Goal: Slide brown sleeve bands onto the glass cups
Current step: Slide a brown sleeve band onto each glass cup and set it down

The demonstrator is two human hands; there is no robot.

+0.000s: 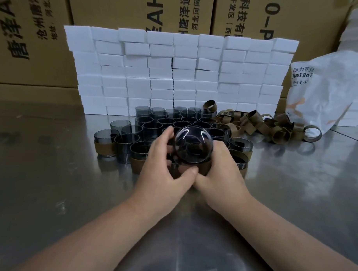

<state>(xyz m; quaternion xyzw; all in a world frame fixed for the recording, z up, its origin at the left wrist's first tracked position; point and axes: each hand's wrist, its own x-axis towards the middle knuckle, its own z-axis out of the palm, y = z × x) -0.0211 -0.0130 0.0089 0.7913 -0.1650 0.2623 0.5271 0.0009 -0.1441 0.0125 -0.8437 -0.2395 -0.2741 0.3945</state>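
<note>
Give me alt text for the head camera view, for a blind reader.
The left hand and right hand grip a dark glass cup, a brown sleeve band at its lower edge, over a steel table. Behind: more cups, loose bands, stacked white boxes.

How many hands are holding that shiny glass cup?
2. The left hand grips the glass cup on its left side, and the right hand grips its right side. No other hands show.

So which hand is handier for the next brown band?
Likely the right hand: the pile of loose brown sleeve bands lies on its side; the left hand would cross the dark round glass cup.
</note>
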